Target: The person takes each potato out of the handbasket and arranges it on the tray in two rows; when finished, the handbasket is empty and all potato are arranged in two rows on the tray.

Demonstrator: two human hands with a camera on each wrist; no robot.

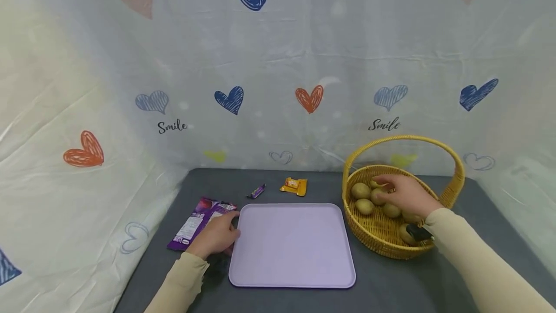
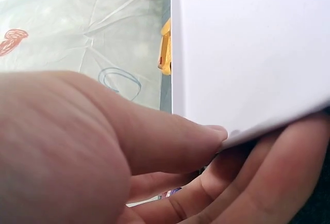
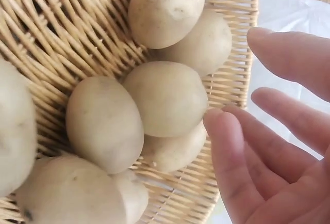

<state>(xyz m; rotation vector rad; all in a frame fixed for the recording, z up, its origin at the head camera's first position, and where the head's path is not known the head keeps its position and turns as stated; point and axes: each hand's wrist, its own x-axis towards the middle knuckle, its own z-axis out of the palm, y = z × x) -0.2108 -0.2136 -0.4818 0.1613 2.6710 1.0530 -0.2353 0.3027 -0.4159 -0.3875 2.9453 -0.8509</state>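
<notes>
A pale purple tray (image 1: 292,245) lies on the dark table. My left hand (image 1: 217,234) is at its left edge, with the thumb on the rim and the fingers beneath it, pinching the tray (image 2: 252,48) as the left wrist view shows. To the right stands a yellow wicker basket (image 1: 377,248) with a tall handle, holding several potatoes (image 1: 364,206). Over the basket is my right hand (image 1: 406,194), its fingers spread and nothing between them. In the right wrist view a potato (image 3: 166,99) lies close to the thumb tip; whether they touch I cannot tell.
A purple snack bag (image 1: 191,228) lies left of the tray, partly behind my left hand. Behind the tray are a small purple wrapped candy (image 1: 257,191) and an orange packet (image 1: 295,186). A heart-patterned curtain (image 1: 278,110) hangs around the table.
</notes>
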